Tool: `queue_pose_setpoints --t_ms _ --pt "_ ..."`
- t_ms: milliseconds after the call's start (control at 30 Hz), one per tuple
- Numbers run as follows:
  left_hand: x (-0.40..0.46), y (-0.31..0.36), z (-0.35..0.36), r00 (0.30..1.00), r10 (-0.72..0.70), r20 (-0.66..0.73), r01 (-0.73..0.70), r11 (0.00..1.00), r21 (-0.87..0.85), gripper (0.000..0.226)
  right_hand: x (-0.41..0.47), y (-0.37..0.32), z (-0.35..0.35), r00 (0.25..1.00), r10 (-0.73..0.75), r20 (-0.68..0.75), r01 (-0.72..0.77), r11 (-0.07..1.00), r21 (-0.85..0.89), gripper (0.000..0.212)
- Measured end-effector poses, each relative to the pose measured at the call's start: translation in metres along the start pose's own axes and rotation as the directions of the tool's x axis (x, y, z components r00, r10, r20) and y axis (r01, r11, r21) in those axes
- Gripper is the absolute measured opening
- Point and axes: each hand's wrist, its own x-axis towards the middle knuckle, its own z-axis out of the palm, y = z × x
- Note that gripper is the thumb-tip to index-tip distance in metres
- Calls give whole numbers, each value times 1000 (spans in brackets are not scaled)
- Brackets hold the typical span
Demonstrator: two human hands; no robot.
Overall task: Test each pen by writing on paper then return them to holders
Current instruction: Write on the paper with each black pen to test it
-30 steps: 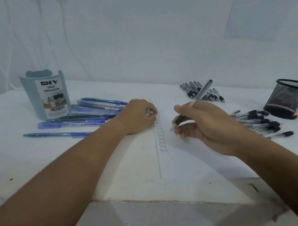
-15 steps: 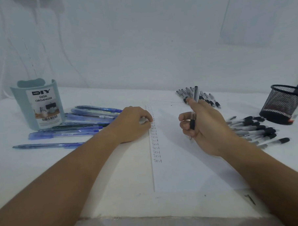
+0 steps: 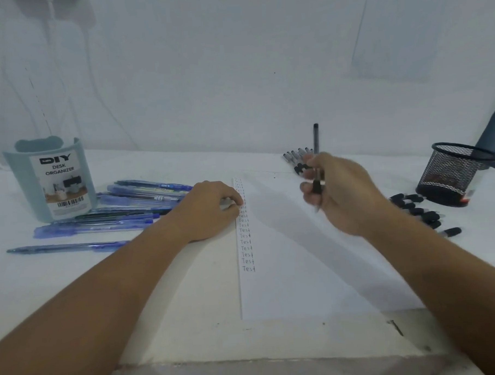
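A white sheet of paper [image 3: 294, 256] lies on the table, with a column of "Test" words down its left edge. My left hand [image 3: 210, 208] rests with curled fingers on that edge, holding the sheet down. My right hand [image 3: 340, 191] is lifted above the paper and grips a black-and-grey pen [image 3: 316, 144] almost upright, tip down and off the sheet. Several blue pens [image 3: 122, 209] lie at the left beside a pale blue desk organizer [image 3: 51, 179]. A black mesh holder [image 3: 454, 172] stands at the right.
Several black pens [image 3: 420, 211] lie in front of the mesh holder, and another bunch of black pens [image 3: 294, 157] lies behind my right hand. A white wall stands close behind the table. The table's front edge runs across the bottom of the view.
My right hand has lifted the pen off the paper, turned it from slanted to nearly upright and moved it right. My left hand stays on the paper's edge.
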Motion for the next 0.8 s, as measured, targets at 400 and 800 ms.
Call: queue_pose_setpoints --t_ms 400,800 --pt "9 2 0 1000 18 -25 -17 1000 22 14 135 -30 -92 910 -303 -284 -90 525 -847 33" --pt "17 -4 6 999 34 -13 -34 999 21 9 173 -5 -88 939 -317 -135 -90 152 -984 32"
